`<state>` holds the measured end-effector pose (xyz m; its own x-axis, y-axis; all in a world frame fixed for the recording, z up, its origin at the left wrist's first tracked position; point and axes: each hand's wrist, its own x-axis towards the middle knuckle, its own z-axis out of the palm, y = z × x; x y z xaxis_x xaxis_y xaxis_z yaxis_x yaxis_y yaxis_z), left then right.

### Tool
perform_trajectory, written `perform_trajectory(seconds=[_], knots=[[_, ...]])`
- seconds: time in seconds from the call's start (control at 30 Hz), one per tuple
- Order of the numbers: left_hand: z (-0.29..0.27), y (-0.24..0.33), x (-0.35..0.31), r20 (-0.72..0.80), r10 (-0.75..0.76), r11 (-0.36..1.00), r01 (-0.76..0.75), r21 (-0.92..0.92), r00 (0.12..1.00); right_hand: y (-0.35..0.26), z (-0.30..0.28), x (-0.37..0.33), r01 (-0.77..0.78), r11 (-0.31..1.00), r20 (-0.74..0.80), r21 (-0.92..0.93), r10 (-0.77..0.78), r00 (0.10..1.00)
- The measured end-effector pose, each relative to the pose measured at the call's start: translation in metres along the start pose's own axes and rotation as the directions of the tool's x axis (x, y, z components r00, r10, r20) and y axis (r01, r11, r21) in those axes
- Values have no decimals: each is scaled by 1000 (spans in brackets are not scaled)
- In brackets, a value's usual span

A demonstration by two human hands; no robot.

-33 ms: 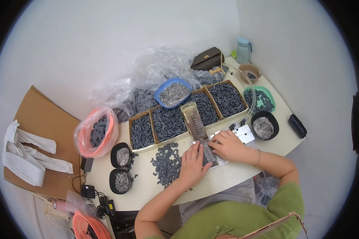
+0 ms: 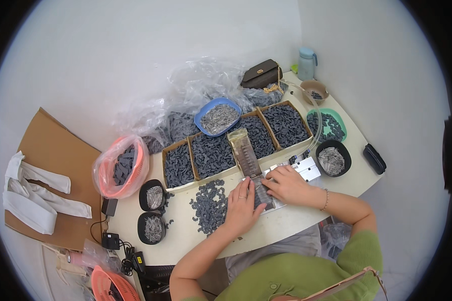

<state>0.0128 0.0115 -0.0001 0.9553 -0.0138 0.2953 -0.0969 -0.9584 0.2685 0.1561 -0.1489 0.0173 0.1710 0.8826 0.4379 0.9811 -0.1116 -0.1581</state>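
Observation:
A small metal fixture (image 2: 262,193) with fine parallel rows lies on the table between my hands. My left hand (image 2: 239,209) rests along its left side, fingers stretched out and thumb apart. On the fixture's right side, the bent fingers of my right hand (image 2: 290,186) come down near its upper part; whatever is under the fingertips is hidden. A clear-covered slotted block (image 2: 245,153) extends from the fixture toward the boxes. To the right is a silver metal base (image 2: 307,169), partly beneath my right hand. Loose small dark grey parts (image 2: 210,208) lie left of my left hand.
Divided cardboard boxes (image 2: 213,155) of dark parts stand behind, with a blue tray (image 2: 218,116) of metal pins on top. Black bowls (image 2: 151,228) of pins sit left, another black bowl (image 2: 331,161) right. A clear hose (image 2: 318,125) curves down to the base.
My left hand and its thumb have shifted very slightly to the left. Everything else looks the same.

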Motion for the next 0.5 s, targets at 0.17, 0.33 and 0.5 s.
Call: perform_trajectory(seconds=[0.17, 0.33, 0.5], knots=[[4, -2, 3, 10, 5, 999, -6, 40, 1000, -2, -1, 4, 19, 999, 35, -41, -17, 999], [5, -1, 6, -24, 27, 999, -26, 39, 999, 3, -7, 9, 22, 997, 53, -75, -18, 998], [3, 0, 3, 5, 39, 998, -39, 41, 999, 6, -7, 8, 64, 989, 43, -137, -59, 997]])
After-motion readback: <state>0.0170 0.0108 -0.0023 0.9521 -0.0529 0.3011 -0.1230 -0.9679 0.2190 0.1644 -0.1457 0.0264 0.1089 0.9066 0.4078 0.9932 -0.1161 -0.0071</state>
